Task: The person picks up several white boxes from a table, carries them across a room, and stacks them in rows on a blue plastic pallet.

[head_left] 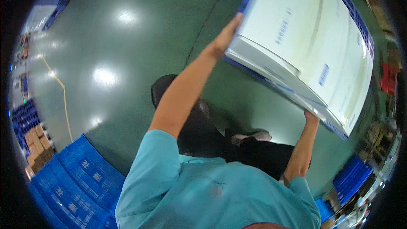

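At upper right, above the floor: one blue plastic crate (358, 20) with lattice sides, tilted in view and held off the ground by two hands.
Crate contents: flat white rectangular boxes (339, 38) with printed labels, filling the crate.
Left hand (226, 37): gripping the crate's left side near its near corner; fingers partly hidden.
Right hand (311, 116): gripping the near edge toward its right end; most fingers hidden beneath.
Person: teal short-sleeved shirt (237, 186), dark trousers (197, 133).
Floor: glossy green surface (140, 46), marked at left by a thin yellow line (65, 101).
Lower left: large blue ribbed panels (76, 182) with white printing; brown cardboard cartons (37, 144) beyond.
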A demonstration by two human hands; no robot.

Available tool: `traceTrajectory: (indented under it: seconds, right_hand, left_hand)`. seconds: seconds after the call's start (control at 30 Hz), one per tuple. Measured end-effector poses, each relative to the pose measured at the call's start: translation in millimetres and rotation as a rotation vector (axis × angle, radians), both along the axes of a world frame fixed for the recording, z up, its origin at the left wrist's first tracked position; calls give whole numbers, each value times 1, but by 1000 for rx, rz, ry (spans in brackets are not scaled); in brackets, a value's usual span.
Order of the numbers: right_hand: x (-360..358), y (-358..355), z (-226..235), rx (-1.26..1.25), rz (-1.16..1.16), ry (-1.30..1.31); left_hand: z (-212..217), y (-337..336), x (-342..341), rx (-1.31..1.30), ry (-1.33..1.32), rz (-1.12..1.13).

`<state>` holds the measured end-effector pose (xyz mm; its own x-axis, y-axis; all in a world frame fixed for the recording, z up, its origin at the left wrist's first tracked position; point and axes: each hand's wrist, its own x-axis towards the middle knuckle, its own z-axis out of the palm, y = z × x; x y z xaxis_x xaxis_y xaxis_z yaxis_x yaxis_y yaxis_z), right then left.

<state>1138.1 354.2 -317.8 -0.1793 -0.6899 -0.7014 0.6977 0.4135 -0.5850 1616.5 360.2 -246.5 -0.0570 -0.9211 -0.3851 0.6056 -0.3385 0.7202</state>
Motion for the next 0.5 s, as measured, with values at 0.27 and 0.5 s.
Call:
traceTrajectory:
  seconds: [0.27, 0.5]
  right_hand:
    - [17, 11, -42, -384, 601, 552]
    - [26, 13, -24, -159, 183, 132]
  left_hand:
    - [-86, 11, 11, -13, -326, 91]
    - [-62, 22, 30, 19, -382, -23]
